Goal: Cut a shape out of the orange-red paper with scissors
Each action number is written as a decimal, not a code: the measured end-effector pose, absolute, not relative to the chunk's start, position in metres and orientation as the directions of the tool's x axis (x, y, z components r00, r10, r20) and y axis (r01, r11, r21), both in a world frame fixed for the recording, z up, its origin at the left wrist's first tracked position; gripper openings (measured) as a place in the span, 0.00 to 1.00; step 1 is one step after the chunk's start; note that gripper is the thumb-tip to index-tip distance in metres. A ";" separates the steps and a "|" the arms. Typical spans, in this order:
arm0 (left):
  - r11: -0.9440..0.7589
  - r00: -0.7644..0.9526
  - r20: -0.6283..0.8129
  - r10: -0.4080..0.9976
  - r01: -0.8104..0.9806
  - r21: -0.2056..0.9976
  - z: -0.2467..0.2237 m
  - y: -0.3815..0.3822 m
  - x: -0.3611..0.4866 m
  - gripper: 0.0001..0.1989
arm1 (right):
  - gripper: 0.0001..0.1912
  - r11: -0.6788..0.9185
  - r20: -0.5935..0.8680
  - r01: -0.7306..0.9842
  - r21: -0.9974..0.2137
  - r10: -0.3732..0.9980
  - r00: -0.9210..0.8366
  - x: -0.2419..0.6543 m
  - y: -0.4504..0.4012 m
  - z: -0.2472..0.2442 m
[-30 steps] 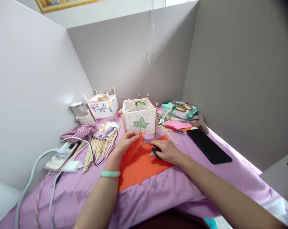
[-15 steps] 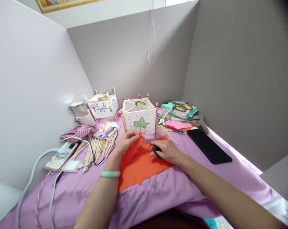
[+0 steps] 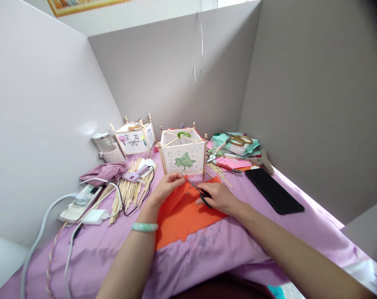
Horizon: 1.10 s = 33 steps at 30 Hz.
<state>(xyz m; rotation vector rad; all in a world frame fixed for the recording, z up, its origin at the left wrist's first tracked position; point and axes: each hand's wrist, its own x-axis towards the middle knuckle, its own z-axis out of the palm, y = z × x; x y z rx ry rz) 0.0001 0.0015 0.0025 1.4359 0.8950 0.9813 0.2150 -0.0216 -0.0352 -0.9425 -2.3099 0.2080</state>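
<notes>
My left hand (image 3: pixel 167 187) pinches the upper edge of a piece of orange paper (image 3: pixel 172 200), which tilts up from the table. In my right hand (image 3: pixel 221 197) is a pair of scissors (image 3: pixel 204 197) with black handles, its blades pointing up and left to the paper's edge near my left fingertips. More orange paper (image 3: pixel 188 222) lies flat beneath both hands. Just behind them stands a stick-framed paper lantern (image 3: pixel 184 160) with a green leaf drawn on its front. Whether the blades are closed on the paper is too small to make out.
Left are a pile of wooden sticks (image 3: pixel 130 189), a purple glue gun (image 3: pixel 136 173), a power strip (image 3: pixel 79 205) with cords, and a second lantern (image 3: pixel 134 141). On the right lie a black phone (image 3: pixel 274 191), pliers (image 3: pixel 215 155) and larger scissors (image 3: pixel 240 140). Grey panels (image 3: pixel 176 79) enclose the table.
My left fingertips and the pinched paper have shifted very slightly. The scissors stay at the paper's edge, and the things around are as before.
</notes>
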 end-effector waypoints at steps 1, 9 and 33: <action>-0.089 0.363 0.083 0.928 -0.001 0.996 0.002 0.001 0.000 0.10 | 0.21 0.731 0.496 0.580 -0.361 0.677 -0.544 0.215 -0.021 -0.035; -0.099 0.378 0.092 0.921 -0.001 0.995 0.001 0.002 0.000 0.11 | 0.21 0.729 0.501 0.575 -0.372 0.679 -0.537 0.215 -0.022 -0.035; -0.113 0.392 0.073 0.917 0.080 0.990 0.005 -0.001 0.001 0.09 | 0.21 0.735 0.507 0.583 -0.347 0.670 -0.542 0.214 -0.021 -0.035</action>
